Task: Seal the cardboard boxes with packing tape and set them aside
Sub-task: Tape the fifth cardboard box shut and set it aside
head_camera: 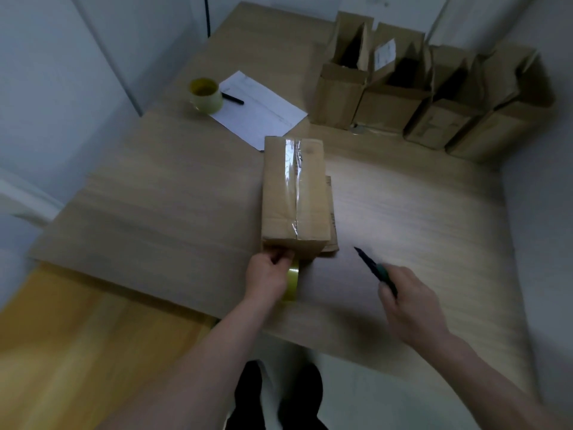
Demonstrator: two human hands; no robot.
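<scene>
hands (pixel 269 271) tape box (pixel 294 193), holding cutter (pixel 375 268)

tape roll (pixel 292 282) half hidden, cutter (pixel 373 268) blurred

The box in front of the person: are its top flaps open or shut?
Shut: the box has flat flaps, with clear tape along the centre seam.

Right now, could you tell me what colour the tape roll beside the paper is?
Yellow tape roll, in the head view.
</scene>
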